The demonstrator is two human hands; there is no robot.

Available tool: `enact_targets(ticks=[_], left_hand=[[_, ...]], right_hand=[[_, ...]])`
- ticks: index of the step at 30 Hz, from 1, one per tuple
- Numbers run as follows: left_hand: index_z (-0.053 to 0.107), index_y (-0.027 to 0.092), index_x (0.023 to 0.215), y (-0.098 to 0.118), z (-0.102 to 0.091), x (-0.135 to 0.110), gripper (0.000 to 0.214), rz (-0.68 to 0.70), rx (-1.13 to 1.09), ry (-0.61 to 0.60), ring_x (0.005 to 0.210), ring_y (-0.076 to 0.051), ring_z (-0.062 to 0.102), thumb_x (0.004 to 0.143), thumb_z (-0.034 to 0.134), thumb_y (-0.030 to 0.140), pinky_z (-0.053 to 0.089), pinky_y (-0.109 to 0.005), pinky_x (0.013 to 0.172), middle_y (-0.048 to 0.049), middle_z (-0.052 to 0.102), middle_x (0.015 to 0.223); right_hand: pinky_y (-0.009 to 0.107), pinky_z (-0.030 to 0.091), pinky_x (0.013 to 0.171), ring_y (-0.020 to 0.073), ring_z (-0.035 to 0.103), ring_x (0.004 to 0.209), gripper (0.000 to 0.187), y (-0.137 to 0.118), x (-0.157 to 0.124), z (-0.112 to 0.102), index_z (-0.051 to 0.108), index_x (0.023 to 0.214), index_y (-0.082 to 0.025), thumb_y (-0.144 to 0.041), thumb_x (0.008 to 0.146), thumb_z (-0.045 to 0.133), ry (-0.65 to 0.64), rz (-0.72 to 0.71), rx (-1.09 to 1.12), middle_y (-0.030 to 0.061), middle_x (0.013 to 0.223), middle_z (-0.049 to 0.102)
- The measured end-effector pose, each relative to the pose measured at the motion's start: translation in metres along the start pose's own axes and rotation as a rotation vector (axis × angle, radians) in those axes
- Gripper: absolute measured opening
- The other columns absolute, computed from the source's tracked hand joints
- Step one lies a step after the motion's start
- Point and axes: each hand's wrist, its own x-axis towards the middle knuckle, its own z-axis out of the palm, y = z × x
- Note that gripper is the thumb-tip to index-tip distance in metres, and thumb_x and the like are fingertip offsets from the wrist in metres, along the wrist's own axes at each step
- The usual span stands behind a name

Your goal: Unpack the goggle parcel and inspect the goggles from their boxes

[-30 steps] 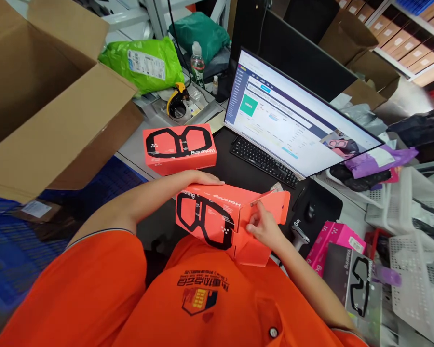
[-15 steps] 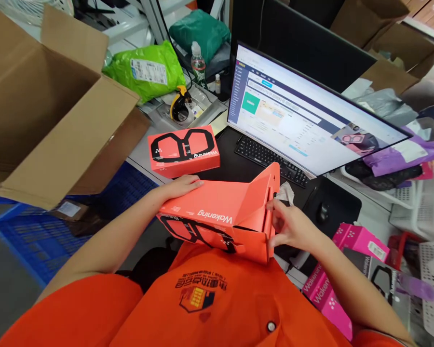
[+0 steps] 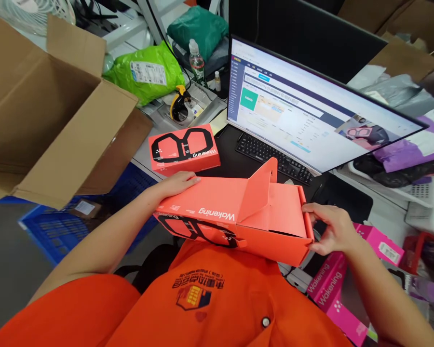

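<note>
A coral "Wakening" box [image 3: 202, 197] lies in front of my torso, its right end flap [image 3: 258, 185] standing up. My left hand [image 3: 177, 184] grips the far left edge of this box, fingers laid over the top. From the box's right end sticks out a plain coral inner box [image 3: 284, 207]. My right hand [image 3: 329, 229] pinches the inner box's end edge between thumb and fingers. What lies inside is hidden. Just beyond my left hand, a second coral box [image 3: 183, 152] rests on the desk, closed, with a black outline printed on it.
A large open cardboard box [image 3: 83, 140] stands at the left, above a blue crate [image 3: 47, 231]. Behind the work are a keyboard [image 3: 275, 156], a monitor [image 3: 292, 111] and a bright green parcel [image 3: 144, 74]. Pink boxes [image 3: 332, 284] sit at the lower right.
My right hand has moved right, drawing the inner box partway out of the coral box. My left hand has stayed on the outer box. The view has shifted slightly.
</note>
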Motion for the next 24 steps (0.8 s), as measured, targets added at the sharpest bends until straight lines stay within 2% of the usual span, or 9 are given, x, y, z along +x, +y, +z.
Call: enact_targets(ticks=[3, 6, 10, 12, 14, 16, 19, 22, 24], left_hand=[[0.063, 0.020, 0.091, 0.001, -0.006, 0.000, 0.057, -0.003, 0.010, 0.017, 0.098, -0.029, 0.064, 0.089, 0.037, 0.071, 0.046, -0.039, 0.087, -0.0110, 0.069, 0.104], [0.065, 0.021, 0.089, 0.000, -0.011, 0.000, 0.056, -0.041, 0.009, 0.020, 0.093, -0.029, 0.065, 0.088, 0.041, 0.071, 0.047, -0.037, 0.082, -0.0093, 0.071, 0.100], [0.067, 0.021, 0.087, 0.010, -0.019, 0.007, 0.055, -0.126, 0.069, 0.025, 0.085, -0.028, 0.066, 0.086, 0.044, 0.071, 0.046, -0.036, 0.073, -0.0088, 0.072, 0.097], [0.067, 0.021, 0.088, 0.021, -0.022, 0.015, 0.056, -0.091, 0.132, 0.034, 0.090, -0.029, 0.066, 0.086, 0.044, 0.072, 0.046, -0.036, 0.075, -0.0094, 0.072, 0.100], [0.066, 0.021, 0.091, 0.031, -0.022, 0.025, 0.057, -0.034, 0.206, 0.067, 0.097, -0.031, 0.065, 0.087, 0.042, 0.073, 0.046, -0.037, 0.079, -0.0105, 0.071, 0.105], [0.065, 0.021, 0.093, 0.037, -0.017, 0.034, 0.056, -0.007, 0.271, 0.135, 0.104, -0.032, 0.062, 0.088, 0.041, 0.072, 0.046, -0.038, 0.081, -0.0119, 0.069, 0.109], [0.064, 0.022, 0.095, 0.035, 0.002, 0.041, 0.048, 0.001, 0.290, 0.204, 0.109, -0.033, 0.058, 0.091, 0.041, 0.064, 0.046, -0.040, 0.082, -0.0119, 0.068, 0.109], [0.062, 0.022, 0.091, 0.025, 0.027, 0.037, 0.041, -0.023, 0.251, 0.243, 0.105, -0.032, 0.058, 0.093, 0.042, 0.058, 0.046, -0.040, 0.081, -0.0115, 0.068, 0.103], [0.061, 0.022, 0.089, 0.017, 0.041, 0.031, 0.040, -0.020, 0.235, 0.261, 0.102, -0.031, 0.057, 0.094, 0.042, 0.056, 0.046, -0.041, 0.083, -0.0118, 0.067, 0.100]], right_hand=[[0.030, 0.050, 0.058, 0.0175, 0.062, 0.053, 0.066, 0.009, -0.015, 0.001, 0.055, 0.116, -0.021, -0.078, 0.084, 0.050, 0.021, 0.036, -0.003, -0.0011, 0.064, 0.064], [0.031, 0.051, 0.058, 0.0190, 0.066, 0.058, 0.065, 0.019, -0.021, 0.014, 0.056, 0.116, -0.020, -0.077, 0.087, 0.043, 0.055, 0.057, 0.005, 0.0021, 0.070, 0.068], [0.030, 0.052, 0.055, 0.0190, 0.066, 0.056, 0.067, 0.030, -0.017, 0.032, 0.060, 0.112, -0.019, -0.078, 0.089, 0.037, 0.190, 0.046, -0.015, 0.0017, 0.068, 0.067], [0.030, 0.053, 0.056, 0.0194, 0.067, 0.056, 0.068, 0.036, -0.016, 0.037, 0.062, 0.111, -0.019, -0.079, 0.087, 0.040, 0.245, 0.029, -0.032, 0.0008, 0.064, 0.065], [0.031, 0.055, 0.059, 0.0210, 0.069, 0.060, 0.068, 0.041, -0.018, 0.041, 0.063, 0.112, -0.019, -0.079, 0.085, 0.045, 0.245, 0.004, -0.042, 0.0017, 0.066, 0.065], [0.033, 0.057, 0.061, 0.0228, 0.070, 0.065, 0.068, 0.048, -0.024, 0.050, 0.063, 0.115, -0.019, -0.078, 0.083, 0.052, 0.211, -0.017, -0.040, 0.0036, 0.070, 0.067], [0.039, 0.061, 0.071, 0.0251, 0.072, 0.072, 0.068, 0.062, -0.038, 0.075, 0.064, 0.120, -0.018, -0.074, 0.082, 0.060, 0.137, -0.062, -0.035, 0.0056, 0.073, 0.069], [0.044, 0.063, 0.080, 0.0268, 0.073, 0.078, 0.065, 0.080, -0.057, 0.107, 0.066, 0.119, -0.016, -0.072, 0.086, 0.058, 0.074, -0.174, -0.059, 0.0097, 0.078, 0.072], [0.046, 0.063, 0.084, 0.0276, 0.073, 0.082, 0.065, 0.091, -0.070, 0.125, 0.067, 0.117, -0.014, -0.072, 0.089, 0.054, 0.012, -0.187, -0.050, 0.0124, 0.084, 0.074]])
